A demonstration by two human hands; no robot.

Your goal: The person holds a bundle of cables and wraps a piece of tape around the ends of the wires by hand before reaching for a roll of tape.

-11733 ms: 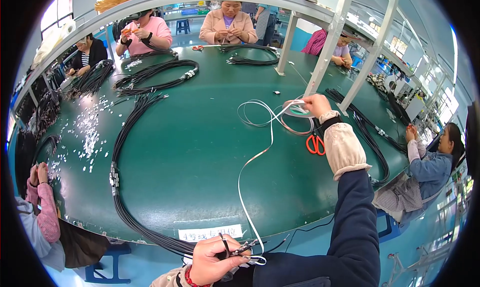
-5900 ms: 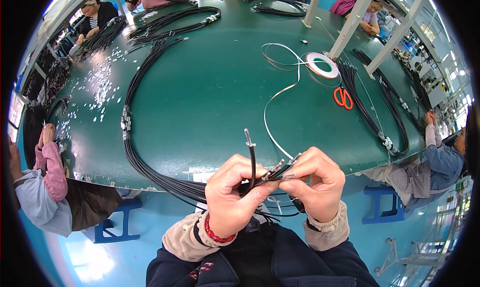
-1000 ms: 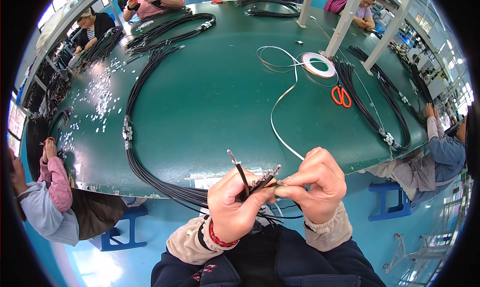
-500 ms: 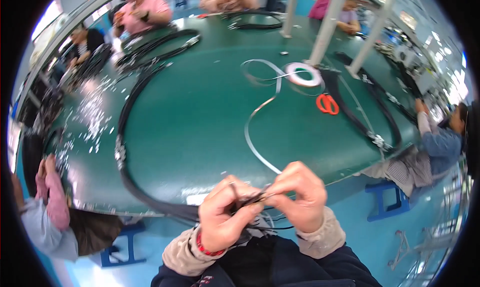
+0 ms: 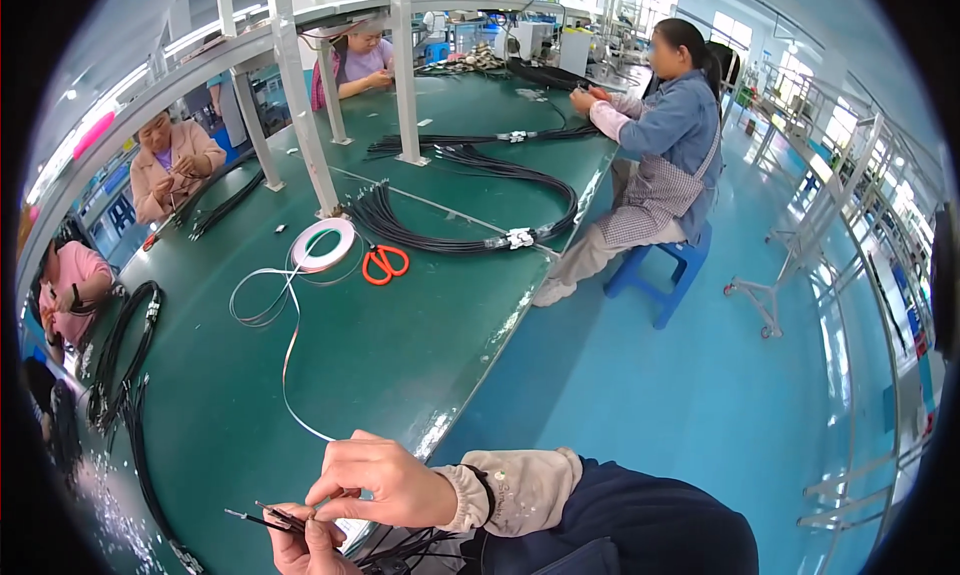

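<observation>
Both hands (image 5: 345, 505) — pinched on black wires (image 5: 265, 518)

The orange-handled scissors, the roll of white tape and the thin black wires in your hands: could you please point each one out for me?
orange-handled scissors (image 5: 384, 263), head view, on the handle loops.
roll of white tape (image 5: 322, 246), head view, on the ring's near rim.
thin black wires (image 5: 262, 518), head view, on the free ends left of the hands.
</observation>
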